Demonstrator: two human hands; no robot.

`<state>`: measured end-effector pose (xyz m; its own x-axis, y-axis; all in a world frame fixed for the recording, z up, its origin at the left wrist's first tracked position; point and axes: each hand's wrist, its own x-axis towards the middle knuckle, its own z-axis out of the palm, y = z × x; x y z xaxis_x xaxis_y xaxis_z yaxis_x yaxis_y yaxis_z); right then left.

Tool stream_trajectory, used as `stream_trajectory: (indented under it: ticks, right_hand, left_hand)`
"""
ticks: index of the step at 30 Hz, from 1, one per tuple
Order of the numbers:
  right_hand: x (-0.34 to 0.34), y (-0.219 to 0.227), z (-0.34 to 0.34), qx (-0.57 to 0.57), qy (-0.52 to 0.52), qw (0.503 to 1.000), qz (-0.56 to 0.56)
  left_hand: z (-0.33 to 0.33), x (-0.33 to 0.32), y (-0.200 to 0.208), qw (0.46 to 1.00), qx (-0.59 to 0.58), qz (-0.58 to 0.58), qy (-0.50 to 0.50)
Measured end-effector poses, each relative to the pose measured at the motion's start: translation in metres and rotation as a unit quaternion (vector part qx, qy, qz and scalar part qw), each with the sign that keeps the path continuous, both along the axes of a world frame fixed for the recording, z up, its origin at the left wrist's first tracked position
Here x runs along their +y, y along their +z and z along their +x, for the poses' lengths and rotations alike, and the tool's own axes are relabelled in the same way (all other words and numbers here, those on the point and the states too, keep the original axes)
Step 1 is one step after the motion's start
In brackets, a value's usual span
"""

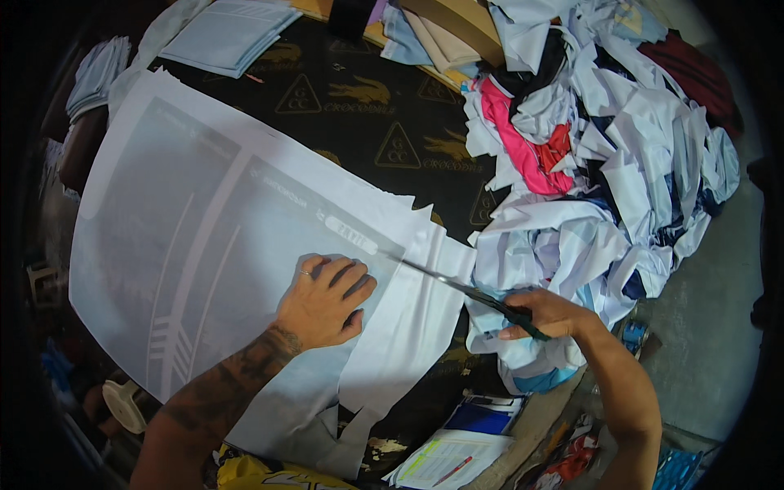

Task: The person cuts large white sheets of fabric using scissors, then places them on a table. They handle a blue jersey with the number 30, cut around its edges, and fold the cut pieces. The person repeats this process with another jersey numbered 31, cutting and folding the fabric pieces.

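Note:
A large sheet of white and pale grey printed fabric (220, 220) lies spread across the dark table. My left hand (331, 298) rests on it with fingers spread, a ring on one finger, pressing near its right part. In my right hand (547, 314) is a pair of scissors (457, 284) with dark handles, my fingers wrapped round them. The long blades point left and reach the fabric's printed edge, just right of my left hand. A loose white strip (416, 327) hangs along that side, rumpled, below the blades. How far the blades are apart is hard to make out.
A big heap of white, pink and navy fabric scraps (604, 180) lies to the right. Folded pale blue fabric (229, 37) sits on the dark table (343, 122) at the far left. Papers with a red pen (453, 471) lie near the front edge. A white stool (124, 406) stands lower left.

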<state>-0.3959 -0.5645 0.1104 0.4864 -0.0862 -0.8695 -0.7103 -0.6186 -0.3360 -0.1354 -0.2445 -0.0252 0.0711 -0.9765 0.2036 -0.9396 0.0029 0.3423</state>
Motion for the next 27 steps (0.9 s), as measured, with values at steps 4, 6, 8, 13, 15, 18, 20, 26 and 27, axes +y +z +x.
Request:
stream_trajectory:
  ticks: [4, 6, 8, 13, 15, 18, 20, 26, 27]
  right_hand:
    - [0.004, -0.008, 0.012, -0.027, -0.041, 0.999, 0.023]
    - [0.008, -0.017, 0.022, -0.054, -0.012, 0.998, 0.024]
    - [0.010, -0.027, 0.033, -0.062, -0.022, 0.997, 0.047]
    - [0.011, -0.037, 0.049, -0.062, 0.001, 0.998, -0.009]
    - [0.013, -0.033, 0.052, -0.015, -0.011, 1.000, -0.021]
    - [0.021, -0.027, 0.060, 0.007, -0.001, 1.000, -0.021]
    - [0.028, -0.026, 0.070, 0.019, 0.037, 0.997, -0.063]
    - [0.042, -0.032, 0.110, 0.010, 0.039, 0.998, -0.045]
    - [0.044, -0.033, 0.117, 0.054, 0.054, 0.994, -0.073]
  left_hand:
    - [-0.001, 0.001, 0.000, 1.000, 0.007, -0.014, 0.005]
    - [-0.001, -0.001, 0.002, 1.000, 0.007, -0.007, 0.002]
    - [-0.001, -0.002, 0.004, 1.000, 0.007, -0.012, 0.004]
    - [-0.001, -0.001, 0.006, 1.000, 0.004, -0.004, 0.003]
    - [0.000, 0.000, 0.004, 1.000, 0.006, 0.006, 0.005]
    - [0.000, 0.000, 0.002, 1.000, 0.005, -0.007, 0.002]
    - [0.001, -0.001, 0.002, 1.000, 0.010, -0.026, 0.006]
    - [0.001, 0.000, 0.004, 0.999, 0.013, -0.038, 0.002]
    - [0.001, 0.000, 0.004, 1.000, 0.011, -0.027, 0.009]
